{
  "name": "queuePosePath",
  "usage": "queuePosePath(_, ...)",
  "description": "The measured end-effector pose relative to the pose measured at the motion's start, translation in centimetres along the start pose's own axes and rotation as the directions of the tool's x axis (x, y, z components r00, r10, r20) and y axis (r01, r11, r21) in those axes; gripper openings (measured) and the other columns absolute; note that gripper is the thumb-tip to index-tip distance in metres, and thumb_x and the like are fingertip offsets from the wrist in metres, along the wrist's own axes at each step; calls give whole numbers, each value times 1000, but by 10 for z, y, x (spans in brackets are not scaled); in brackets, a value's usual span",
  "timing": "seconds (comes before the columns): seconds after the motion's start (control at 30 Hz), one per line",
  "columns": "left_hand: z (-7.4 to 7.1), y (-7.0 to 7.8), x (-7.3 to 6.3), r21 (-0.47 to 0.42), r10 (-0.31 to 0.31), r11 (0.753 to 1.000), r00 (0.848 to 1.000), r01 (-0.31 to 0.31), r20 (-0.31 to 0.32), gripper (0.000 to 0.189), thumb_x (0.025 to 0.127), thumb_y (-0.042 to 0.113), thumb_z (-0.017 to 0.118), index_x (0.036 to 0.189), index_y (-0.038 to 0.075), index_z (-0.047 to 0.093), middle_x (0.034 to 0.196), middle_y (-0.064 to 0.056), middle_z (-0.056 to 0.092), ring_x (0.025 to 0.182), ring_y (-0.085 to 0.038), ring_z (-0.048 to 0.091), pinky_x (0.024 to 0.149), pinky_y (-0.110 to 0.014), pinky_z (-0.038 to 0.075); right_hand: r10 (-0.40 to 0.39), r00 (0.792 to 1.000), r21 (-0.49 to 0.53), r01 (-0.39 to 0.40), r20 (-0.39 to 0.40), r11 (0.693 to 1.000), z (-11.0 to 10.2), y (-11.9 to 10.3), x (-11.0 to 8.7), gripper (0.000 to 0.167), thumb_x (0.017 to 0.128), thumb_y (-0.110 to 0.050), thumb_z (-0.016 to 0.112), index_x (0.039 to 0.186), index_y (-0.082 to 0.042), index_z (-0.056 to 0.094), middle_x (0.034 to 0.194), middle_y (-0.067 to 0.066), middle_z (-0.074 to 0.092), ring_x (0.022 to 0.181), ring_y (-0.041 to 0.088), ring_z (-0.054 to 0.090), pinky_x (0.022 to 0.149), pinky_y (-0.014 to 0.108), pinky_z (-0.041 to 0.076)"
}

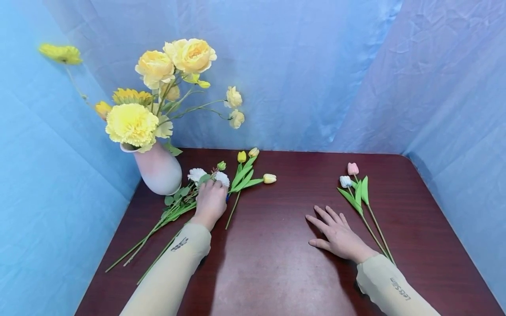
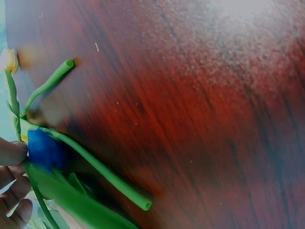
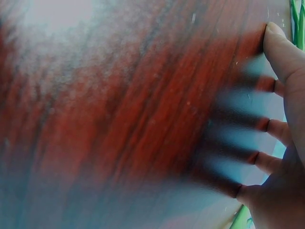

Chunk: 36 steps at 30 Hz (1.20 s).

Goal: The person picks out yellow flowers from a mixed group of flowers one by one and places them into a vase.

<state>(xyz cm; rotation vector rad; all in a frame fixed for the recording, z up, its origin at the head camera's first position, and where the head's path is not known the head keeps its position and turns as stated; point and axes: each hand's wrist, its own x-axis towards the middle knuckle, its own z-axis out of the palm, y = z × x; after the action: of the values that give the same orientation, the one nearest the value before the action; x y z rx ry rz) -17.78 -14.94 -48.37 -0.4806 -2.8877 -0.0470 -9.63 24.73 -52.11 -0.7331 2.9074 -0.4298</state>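
Note:
My left hand [image 1: 211, 202] reaches down among the flowers on the left of the table. In the left wrist view its thumb and curled fingers pinch a blue tulip [image 2: 45, 149] just at the bloom, with a broad green leaf below. White flowers [image 1: 222, 178] on long green stems lie at and beyond those fingers, partly covered by the hand. Beside them lie yellow tulips [image 1: 242, 157] with green leaves. My right hand [image 1: 336, 235] rests palm down on the table with fingers spread, left of a pink tulip [image 1: 353, 169] and a pale blue tulip [image 1: 345, 181].
A pink-and-white vase [image 1: 160, 171] holding several yellow flowers [image 1: 132, 125] stands at the table's back left corner. Blue curtains [image 1: 292, 74] hang behind and on both sides of the dark red wooden table [image 1: 272, 263].

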Motion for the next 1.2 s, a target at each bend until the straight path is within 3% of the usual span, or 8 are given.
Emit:
queuePosePath(0.17,-6,5,-3,25,95,995,992,-94,-82,11,77,1,77,84,7,72,88,-9,61,80,-31,60,72,-42,46,9,1000,5,-9,8,1000,0,0,0,73,94,-50,69,155,-19,46,164,19,31,150,51,23,111,77,19)
queuePosePath(0.47,-39,14,-5,129,268,960,947,-247,-176,19,71,-8,69,82,8,69,85,-6,56,75,-24,54,68,-35,46,7,1000,12,-7,11,1000,-3,-3,0,72,93,-48,70,154,-17,47,163,20,32,149,52,24,111,77,19)
queuePosePath(0.6,-61,11,-2,174,352,934,887,-311,-299,14,82,-6,67,89,5,71,87,-9,58,79,-29,57,69,-38,48,5,1000,9,-5,11,1000,-4,-4,0,72,93,-49,70,154,-17,47,163,21,32,148,53,24,110,77,19)
queuePosePath(0.8,-99,-5,-1,142,385,921,790,-364,-477,14,92,-7,56,91,-1,69,88,-13,60,81,-33,54,66,-41,46,1,1000,8,-1,9,1000,-4,-4,1,72,93,-48,71,154,-16,48,163,21,33,148,53,25,110,78,20)
queuePosePath(0.87,-111,-12,-2,147,390,918,769,-369,-507,15,93,-7,56,95,-2,70,90,-14,61,83,-33,55,67,-41,46,-2,1000,8,2,7,1000,-4,-5,1,72,93,-47,71,154,-16,48,162,21,33,148,54,25,110,78,20)
queuePosePath(0.97,-128,-22,-3,147,397,913,742,-381,-541,20,78,-2,69,98,-4,68,91,-14,60,84,-34,55,67,-42,47,-3,1000,7,3,4,1000,-4,-4,1,72,93,-47,71,154,-16,48,162,21,33,148,54,25,110,78,20)
queuePosePath(1.07,-140,-32,-5,124,397,906,710,-404,-582,27,72,-9,69,99,-6,65,93,-17,60,83,-36,55,70,-45,48,2,1000,7,-2,9,1000,-3,-4,1,72,93,-48,71,154,-16,48,163,21,33,148,53,24,110,78,19)
queuePosePath(1.2,-149,-45,-6,101,360,913,668,-394,-651,22,91,-20,50,100,-9,66,94,-20,61,83,-39,56,75,-48,50,7,1000,10,-7,14,1000,-3,-4,0,72,94,-48,70,154,-16,47,163,21,32,149,52,24,110,78,19)
